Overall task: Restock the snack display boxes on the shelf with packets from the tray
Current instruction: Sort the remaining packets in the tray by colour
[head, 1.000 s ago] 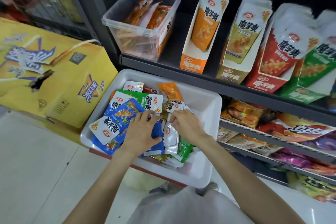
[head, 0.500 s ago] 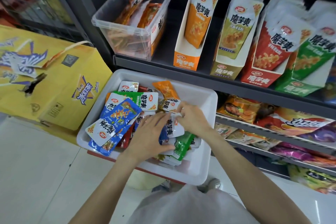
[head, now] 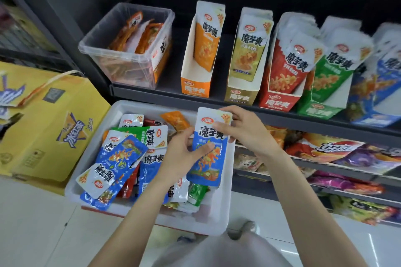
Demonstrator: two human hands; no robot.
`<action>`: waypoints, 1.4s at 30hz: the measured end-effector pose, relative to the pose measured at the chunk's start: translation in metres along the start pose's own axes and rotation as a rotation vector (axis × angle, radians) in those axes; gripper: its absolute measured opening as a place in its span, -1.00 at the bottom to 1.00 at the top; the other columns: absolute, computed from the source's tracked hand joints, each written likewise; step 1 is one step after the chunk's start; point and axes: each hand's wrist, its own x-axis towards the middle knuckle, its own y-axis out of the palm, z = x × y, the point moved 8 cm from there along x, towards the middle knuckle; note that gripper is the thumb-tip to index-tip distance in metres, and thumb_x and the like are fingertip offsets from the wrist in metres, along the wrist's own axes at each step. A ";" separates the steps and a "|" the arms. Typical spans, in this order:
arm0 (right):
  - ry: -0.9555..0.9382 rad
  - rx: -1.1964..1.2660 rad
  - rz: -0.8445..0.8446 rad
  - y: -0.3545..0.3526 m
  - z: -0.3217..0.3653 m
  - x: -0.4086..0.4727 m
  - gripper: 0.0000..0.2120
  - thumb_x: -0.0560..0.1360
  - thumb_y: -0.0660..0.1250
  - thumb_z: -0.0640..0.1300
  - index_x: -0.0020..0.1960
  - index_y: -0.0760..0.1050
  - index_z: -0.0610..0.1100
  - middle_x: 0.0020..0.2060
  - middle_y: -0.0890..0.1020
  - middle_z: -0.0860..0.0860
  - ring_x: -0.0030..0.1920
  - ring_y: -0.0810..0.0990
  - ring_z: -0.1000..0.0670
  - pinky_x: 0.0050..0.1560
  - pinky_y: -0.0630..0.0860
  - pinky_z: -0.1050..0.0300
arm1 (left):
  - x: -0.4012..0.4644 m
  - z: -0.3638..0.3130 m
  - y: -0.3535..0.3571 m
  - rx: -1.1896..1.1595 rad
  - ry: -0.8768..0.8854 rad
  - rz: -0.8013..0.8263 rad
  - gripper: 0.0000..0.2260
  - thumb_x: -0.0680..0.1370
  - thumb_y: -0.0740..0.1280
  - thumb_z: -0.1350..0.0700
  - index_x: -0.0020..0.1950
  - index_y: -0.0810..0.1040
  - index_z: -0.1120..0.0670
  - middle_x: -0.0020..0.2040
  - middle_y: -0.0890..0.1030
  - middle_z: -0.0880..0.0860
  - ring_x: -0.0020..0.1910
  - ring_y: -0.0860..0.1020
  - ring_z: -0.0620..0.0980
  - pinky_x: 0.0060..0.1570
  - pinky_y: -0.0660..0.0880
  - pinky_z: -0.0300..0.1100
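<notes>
I hold the blue packet (head: 208,149) upright above the tray (head: 219,212), right hand (head: 245,132) pinching its top, left hand (head: 184,154) gripping mid-body; the blue display box (head: 373,115) lies up-right of my fingers, nearer the right hand.

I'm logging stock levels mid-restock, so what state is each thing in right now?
Blue packet: lifted above the tray, upright, held by both hands.
Left hand: grips the packet's lower part.
Right hand: pinches its top.
White tray: holds mixed packets.
Orange box: nearly empty.
Gold box: part filled.
Red box: full.
Green box: full.
Clear bin: part filled.
</notes>
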 end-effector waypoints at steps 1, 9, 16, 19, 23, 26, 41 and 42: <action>-0.040 -0.038 0.002 -0.004 0.006 -0.003 -0.88 0.45 0.44 -0.10 -0.05 0.53 -0.02 -0.22 0.63 0.10 -0.35 0.55 0.22 -0.44 0.42 0.32 | 0.001 -0.007 0.006 0.046 0.025 0.055 -0.77 0.44 0.46 0.20 0.02 0.55 -0.03 -0.11 0.70 -0.04 -0.15 0.67 -0.08 -0.17 0.59 -0.20; -0.152 -0.036 -0.654 -0.149 0.015 -0.078 -0.90 0.53 0.35 -0.08 -0.02 0.50 -0.10 -0.19 0.61 0.07 -0.44 0.57 0.19 -0.51 0.48 0.29 | 0.032 -0.098 0.067 0.490 0.577 0.004 -0.76 0.49 0.35 -0.04 0.10 0.59 0.01 0.01 0.64 -0.13 0.03 0.57 -0.15 0.05 0.49 -0.16; -0.288 0.042 -1.343 -0.292 -0.016 -0.193 -0.87 0.48 0.38 0.13 -0.11 0.50 0.11 -0.22 0.60 0.11 -0.21 0.60 0.03 -0.14 0.64 -0.07 | 0.043 -0.145 0.206 0.601 0.928 0.144 -0.78 0.50 0.32 0.05 0.11 0.61 0.05 0.04 0.63 -0.03 0.09 0.49 -0.07 0.15 0.30 -0.28; -0.281 -0.045 -1.335 -0.331 -0.018 -0.200 -0.92 0.53 0.33 -0.03 -0.12 0.46 0.00 -0.36 0.57 0.28 -0.30 0.59 0.24 -0.16 0.64 0.17 | 0.054 -0.145 0.263 0.700 0.981 0.210 -0.75 0.49 0.34 0.04 0.14 0.60 0.03 0.07 0.62 -0.03 0.11 0.47 -0.04 0.16 0.31 -0.18; -0.259 -0.243 -1.242 -0.372 -0.014 -0.170 -0.96 0.54 0.27 -0.08 -0.04 0.49 0.01 -0.31 0.56 0.26 -0.25 0.61 0.17 -0.17 0.63 0.07 | 0.070 -0.137 0.319 0.935 1.055 0.203 -0.69 0.48 0.38 0.01 0.20 0.58 0.04 0.14 0.57 0.01 0.18 0.47 0.08 0.19 0.32 -0.04; -0.230 -0.442 -1.121 -0.387 -0.010 -0.129 -0.85 0.49 0.27 -0.03 0.01 0.54 -0.02 -0.21 0.63 0.02 -0.19 0.63 -0.07 -0.12 0.57 -0.11 | 0.081 -0.136 0.335 1.002 1.041 0.158 -0.73 0.44 0.42 0.00 0.10 0.62 0.06 0.13 0.55 0.06 0.19 0.44 0.13 0.13 0.38 0.02; -0.295 -0.820 -1.226 -0.363 -0.015 -0.098 -0.63 0.40 0.46 -0.11 0.11 0.45 -0.22 0.08 0.47 -0.19 0.05 0.42 -0.09 -0.09 0.22 0.34 | 0.077 -0.137 0.328 0.953 1.012 0.138 -0.80 0.49 0.30 0.04 0.04 0.61 0.06 0.16 0.53 0.06 0.24 0.39 0.07 0.23 0.28 -0.06; -0.333 -0.779 -1.246 -0.352 -0.016 -0.111 -0.68 0.42 0.44 -0.12 0.09 0.46 -0.23 0.05 0.48 -0.18 0.02 0.40 -0.04 -0.08 0.19 0.38 | 0.073 -0.139 0.322 0.927 1.014 0.133 -0.77 0.50 0.27 0.02 0.08 0.60 0.06 0.17 0.53 0.05 0.24 0.39 0.06 0.25 0.27 -0.08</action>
